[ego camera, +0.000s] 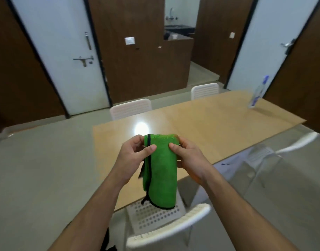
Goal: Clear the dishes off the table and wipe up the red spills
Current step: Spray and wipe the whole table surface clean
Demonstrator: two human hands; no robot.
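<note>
Item: green cloth [161,169], black-edged, folded over on itself; hanging lengthwise in the air above the near edge of the table [219,124]; its lower end dangling in front of the seat of the white perforated chair [155,218] tucked at that edge.

Item: left hand [132,156]; gripping the cloth at its upper left edge, thumb lying across the front of the fabric, fingers curled round behind; clamped on the cloth.

Item: right hand [188,158]; gripping the cloth at its upper right edge, thumb pressing on the front, fingers wrapping behind; likewise clamped on the cloth; the two thumbs sitting near each other but apart, green fabric showing between them.

Item: table, long, light wood top; a bright patch of reflected light lying on it just beyond the cloth; its surface looking plain tan throughout.

Item: clear plastic bottle [257,95] with a blue label; standing near the far right corner of the table, well apart from the hands; blurred.

Item: white chairs, further; one chair back [131,108] showing at the far long side of the table, a second chair back [204,90] showing further along the same side; a third white chair [298,144] sitting at the near side to the right.

Item: room beyond; two white doors [65,51] set in dark brown wood panelling; a wall switch [129,40] on the central panel; an opening behind it showing a sink and tap [171,15], small and blurred.
</note>
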